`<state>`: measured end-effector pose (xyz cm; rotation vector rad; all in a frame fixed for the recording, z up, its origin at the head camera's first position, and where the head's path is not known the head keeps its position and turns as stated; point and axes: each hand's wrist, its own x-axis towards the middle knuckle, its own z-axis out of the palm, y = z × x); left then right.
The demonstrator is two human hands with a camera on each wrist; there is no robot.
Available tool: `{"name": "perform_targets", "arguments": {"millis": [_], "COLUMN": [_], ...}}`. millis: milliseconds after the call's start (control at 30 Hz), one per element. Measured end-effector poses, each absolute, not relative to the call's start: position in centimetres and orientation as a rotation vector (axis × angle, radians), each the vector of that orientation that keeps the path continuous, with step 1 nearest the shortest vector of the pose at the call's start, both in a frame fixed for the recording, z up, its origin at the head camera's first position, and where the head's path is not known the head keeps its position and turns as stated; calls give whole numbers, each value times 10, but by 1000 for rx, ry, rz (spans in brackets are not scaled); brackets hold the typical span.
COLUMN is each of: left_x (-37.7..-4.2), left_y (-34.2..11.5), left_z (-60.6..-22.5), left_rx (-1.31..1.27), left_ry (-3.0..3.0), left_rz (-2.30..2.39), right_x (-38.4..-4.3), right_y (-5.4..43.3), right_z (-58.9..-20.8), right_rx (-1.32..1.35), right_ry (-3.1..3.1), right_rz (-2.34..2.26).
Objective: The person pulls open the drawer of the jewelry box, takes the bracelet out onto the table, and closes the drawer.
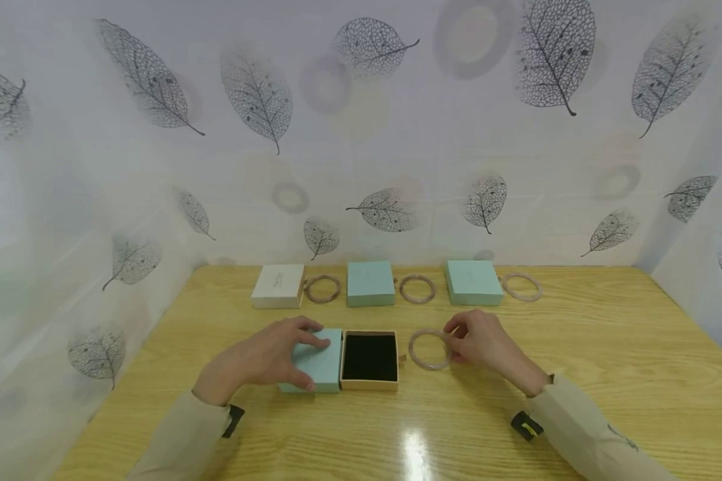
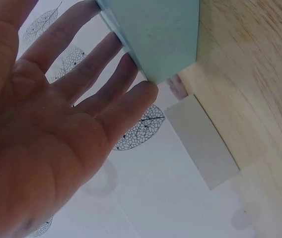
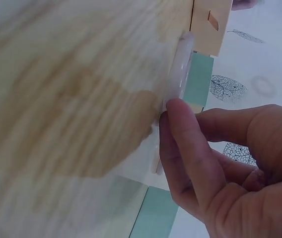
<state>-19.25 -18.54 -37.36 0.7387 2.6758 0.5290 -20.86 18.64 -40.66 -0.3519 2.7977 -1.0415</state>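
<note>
My left hand (image 1: 267, 354) rests spread on a light teal box sleeve (image 1: 319, 364), thumb by its near edge. In the left wrist view, nearly straight fingers touch the side of that teal box sleeve (image 2: 163, 29). An inner drawer (image 1: 370, 385) with black padding stands pulled out from the sleeve's right side, a small tab on its right end. Between thumb and fingers, my right hand (image 1: 484, 342) pinches the right side of a pale bangle (image 1: 417, 359) just right of the drawer. The right wrist view shows that bangle (image 3: 179, 69) low at the tabletop, touching the fingertips.
Along the back of the wooden table (image 1: 608, 374) stand a white box (image 1: 279, 284), a teal box (image 1: 370, 282) and another teal box (image 1: 472, 280). Beside them lie a brownish bangle (image 1: 323, 300), a greyish bangle (image 1: 418, 300) and a pale bangle (image 1: 525, 298). A leaf-patterned curtain (image 1: 349, 147) hangs behind.
</note>
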Motion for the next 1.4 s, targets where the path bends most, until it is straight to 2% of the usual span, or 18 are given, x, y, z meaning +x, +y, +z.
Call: {"name": "perform_targets", "arguments": {"millis": [233,467,1000,1400], "left_x": [-194,-193,-194,-195], "left_y": [-183,-183,-185,-185], "left_z": [-372,-371,-376,-377], "left_rx": [771,796,885,893], "left_ry": [2683,2688,2733,2724], "left_rz": [511,523,505,497], "right_x": [-204,-189,-188,-188], "right_y": [180,161,130,121], "right_z": [-400,-396,-407,-410], "right_rx": [-308,-371,-500,-315], "right_ry": [2751,2475,2500,2482], "right_rz": [-1191,-1378,-1330,-1408]}}
